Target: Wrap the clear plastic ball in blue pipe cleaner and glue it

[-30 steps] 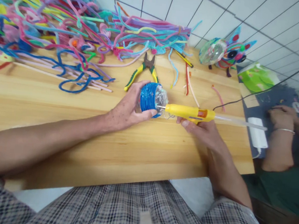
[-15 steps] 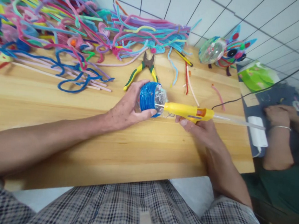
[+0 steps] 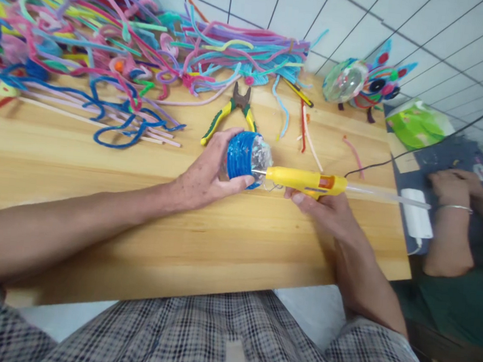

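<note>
Wrapped round the left side of a clear plastic bottle piece (image 3: 262, 154) is my left hand (image 3: 208, 175), closed on it with the thumb along its lower front. Rows of blue pipe cleaner (image 3: 239, 155) cover the near part of the bottle piece. My right hand (image 3: 322, 208) grips a yellow hot glue gun (image 3: 299, 180) by its handle. Its metal nozzle points left and reaches the edge of the blue rows, close to my left thumb. A clear glue stick (image 3: 385, 196) sticks out of the gun's back end. Whether glue is flowing cannot be made out.
Pliers (image 3: 236, 109) with yellow-green handles lie just beyond the bottle piece. Many coloured pipe cleaners (image 3: 109, 49) are heaped at the back left. A decorated bottle animal (image 3: 362, 84) stands at the back right, near a black cord (image 3: 420, 142). Another person's hands (image 3: 450, 187) rest at the right.
Hardly anything differs. The view has shifted very slightly; both hands keep the same hold, and the glue gun's nozzle stays at the edge of the blue rows.
</note>
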`<state>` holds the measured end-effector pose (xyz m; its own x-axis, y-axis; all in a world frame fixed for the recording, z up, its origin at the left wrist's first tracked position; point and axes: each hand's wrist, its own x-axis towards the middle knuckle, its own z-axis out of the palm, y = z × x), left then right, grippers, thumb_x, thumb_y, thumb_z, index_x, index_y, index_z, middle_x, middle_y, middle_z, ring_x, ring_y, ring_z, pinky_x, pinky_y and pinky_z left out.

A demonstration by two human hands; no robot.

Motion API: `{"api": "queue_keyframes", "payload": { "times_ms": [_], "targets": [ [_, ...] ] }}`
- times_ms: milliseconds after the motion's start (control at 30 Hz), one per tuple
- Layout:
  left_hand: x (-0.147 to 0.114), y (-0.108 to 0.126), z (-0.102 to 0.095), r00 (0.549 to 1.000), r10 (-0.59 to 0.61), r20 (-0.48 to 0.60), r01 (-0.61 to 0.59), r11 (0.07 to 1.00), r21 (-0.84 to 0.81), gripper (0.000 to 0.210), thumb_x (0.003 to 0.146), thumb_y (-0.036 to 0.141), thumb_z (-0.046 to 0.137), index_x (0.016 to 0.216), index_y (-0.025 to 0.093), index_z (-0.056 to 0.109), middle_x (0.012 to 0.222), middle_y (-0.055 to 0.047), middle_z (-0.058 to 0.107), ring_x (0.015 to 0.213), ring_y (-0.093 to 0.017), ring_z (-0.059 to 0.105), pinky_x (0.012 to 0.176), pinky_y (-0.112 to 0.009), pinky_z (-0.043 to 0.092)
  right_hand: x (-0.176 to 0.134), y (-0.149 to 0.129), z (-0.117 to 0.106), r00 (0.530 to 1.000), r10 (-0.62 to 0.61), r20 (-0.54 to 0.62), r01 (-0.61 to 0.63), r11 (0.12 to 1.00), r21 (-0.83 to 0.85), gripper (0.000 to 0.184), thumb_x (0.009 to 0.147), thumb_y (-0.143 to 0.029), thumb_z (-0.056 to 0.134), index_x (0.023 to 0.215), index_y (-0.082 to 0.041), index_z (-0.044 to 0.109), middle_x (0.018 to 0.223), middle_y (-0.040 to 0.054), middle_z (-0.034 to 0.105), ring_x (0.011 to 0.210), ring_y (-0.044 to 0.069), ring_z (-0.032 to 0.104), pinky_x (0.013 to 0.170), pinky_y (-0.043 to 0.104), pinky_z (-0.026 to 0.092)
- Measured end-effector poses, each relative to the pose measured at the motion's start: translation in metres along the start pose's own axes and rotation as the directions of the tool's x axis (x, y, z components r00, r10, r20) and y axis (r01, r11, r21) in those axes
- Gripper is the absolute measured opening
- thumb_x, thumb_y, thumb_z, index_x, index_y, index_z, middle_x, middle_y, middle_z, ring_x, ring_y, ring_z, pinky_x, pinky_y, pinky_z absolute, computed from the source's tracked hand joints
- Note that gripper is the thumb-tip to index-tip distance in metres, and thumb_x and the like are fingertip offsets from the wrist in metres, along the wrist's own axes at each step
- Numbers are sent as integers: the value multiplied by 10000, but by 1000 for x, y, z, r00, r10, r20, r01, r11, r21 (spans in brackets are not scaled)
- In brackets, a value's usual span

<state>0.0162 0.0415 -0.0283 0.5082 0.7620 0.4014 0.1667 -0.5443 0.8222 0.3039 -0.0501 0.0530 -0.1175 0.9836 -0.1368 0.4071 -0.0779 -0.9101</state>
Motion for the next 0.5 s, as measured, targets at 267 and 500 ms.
{"api": "queue_keyframes", "payload": {
  "times_ms": [267,500],
  "targets": [
    [0,0,0,1000,21,1,-21,1000,4,940,960,725,773,1653,218,389,1620,-219,555,1517,-402,584,1321,-610,503,4,2,1,999,-27,-17,27,1000,-5,518,876,-746,860,960,-236,826,939,62,826,876,226,758,834,392,668],
    [0,-1,1,1000,16,-14,-16,1000,-19,953,935,753,787,1647,241,415,1605,-205,573,1505,-402,594,1317,-606,509,4,1,1,999,-33,-9,33,999,1,505,889,-741,852,964,-242,819,943,61,814,871,224,743,815,388,657]
  ]
}}
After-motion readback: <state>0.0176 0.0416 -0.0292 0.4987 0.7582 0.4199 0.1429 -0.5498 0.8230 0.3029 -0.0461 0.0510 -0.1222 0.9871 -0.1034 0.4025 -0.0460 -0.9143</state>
